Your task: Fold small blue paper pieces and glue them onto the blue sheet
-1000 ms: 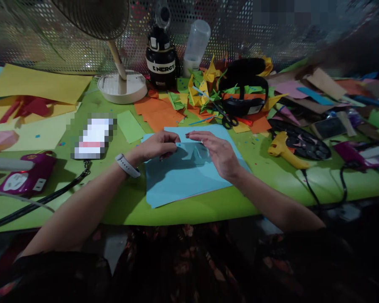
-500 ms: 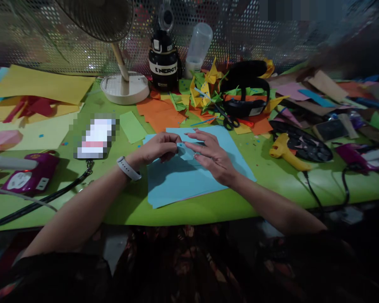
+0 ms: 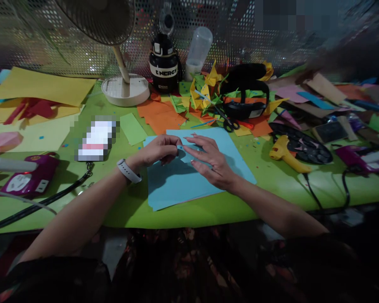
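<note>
A small folded piece of light-blue paper (image 3: 186,157) is between my two hands, above a stack of light-blue sheets (image 3: 183,185). My left hand (image 3: 161,150), wearing a pale wristband (image 3: 129,171), is closed, with thumb and forefinger pinching the left end of that piece. Fingers stretched and apart, my right hand (image 3: 210,162) lies over its right side, the forefinger tip close to the left fingertips. Much of the folded paper is hidden by the fingers, and its exact shape is hard to make out.
Left of the sheets lie a phone (image 3: 96,139) on a strap and a purple device (image 3: 31,174). A fan (image 3: 124,90), a black bottle (image 3: 163,67), scissors (image 3: 230,122) and orange paper (image 3: 162,113) stand or lie behind. At right are a yellow glue gun (image 3: 287,153) and a black tray (image 3: 316,147).
The right fingers have shifted slightly over the small blue paper, which shows less than before. My left hand keeps its pinch. The whole view has tilted a little.
</note>
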Motion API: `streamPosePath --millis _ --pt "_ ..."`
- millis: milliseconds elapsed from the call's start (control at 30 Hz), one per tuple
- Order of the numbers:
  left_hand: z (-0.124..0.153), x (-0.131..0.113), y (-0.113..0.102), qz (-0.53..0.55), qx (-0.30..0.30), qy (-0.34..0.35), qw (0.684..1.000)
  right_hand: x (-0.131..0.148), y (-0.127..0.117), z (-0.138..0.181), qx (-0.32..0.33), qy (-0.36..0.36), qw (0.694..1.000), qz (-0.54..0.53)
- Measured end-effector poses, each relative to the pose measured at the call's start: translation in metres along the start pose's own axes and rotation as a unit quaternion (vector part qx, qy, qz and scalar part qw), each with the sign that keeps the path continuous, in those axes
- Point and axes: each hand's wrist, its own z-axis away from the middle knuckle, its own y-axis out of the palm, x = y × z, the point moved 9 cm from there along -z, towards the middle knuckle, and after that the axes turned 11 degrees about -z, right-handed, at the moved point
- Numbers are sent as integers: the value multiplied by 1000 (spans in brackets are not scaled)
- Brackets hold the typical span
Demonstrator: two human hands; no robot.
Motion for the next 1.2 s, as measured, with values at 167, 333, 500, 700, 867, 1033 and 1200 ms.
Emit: streamPosePath --millis 167,333,500,700,867,1033,1200 --pt "1 0 0 -2 -2 2 1000 1 2 0 8 2 1000 12" --pt "1 0 1 -1 -3 0 1000 3 4 0 16 -11 999 27" --pt "0 1 1 -6 2 2 1000 5 3 1 7 -28 999 27" --pt "1 0 1 1 1 3 1000 2 7 1 25 -17 999 29" --pt "1 1 1 1 -2 -2 1000 3 7 2 18 -26 998 52" --pt "1 1 1 -5 0 3 1000 2 3 1 1 -14 1000 25" --pt "0 4 1 -6 7 14 1000 6 -7 -1 -33 -18 999 11"
